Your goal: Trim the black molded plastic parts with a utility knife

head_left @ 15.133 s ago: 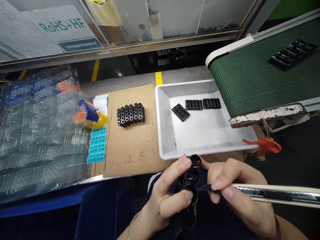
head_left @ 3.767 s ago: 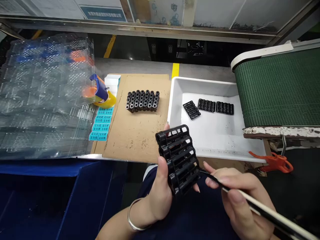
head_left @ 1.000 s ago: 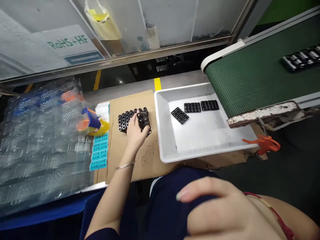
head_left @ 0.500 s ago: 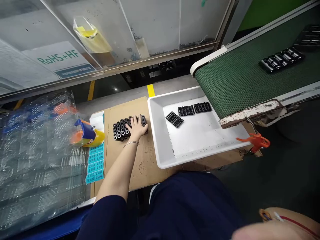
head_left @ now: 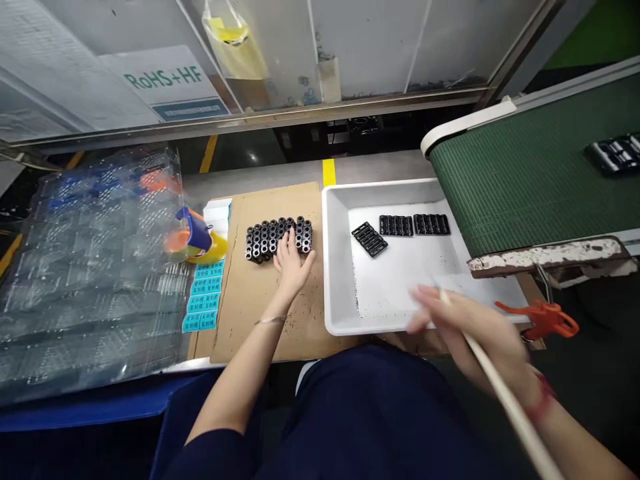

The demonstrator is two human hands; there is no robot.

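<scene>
While left hand (head_left: 293,263) lies open on black parts (head_left: 265,240), fingers spread, right hand (head_left: 465,327) gripping pale handle (head_left: 500,390)

Blurred right hand (head_left: 463,327), pale handle (head_left: 505,393) apparently cut off below, black part (head_left: 614,155) clipped right

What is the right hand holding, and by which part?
The right hand holds a long pale rod near its upper end; blur hides exactly how the fingers sit.
</scene>
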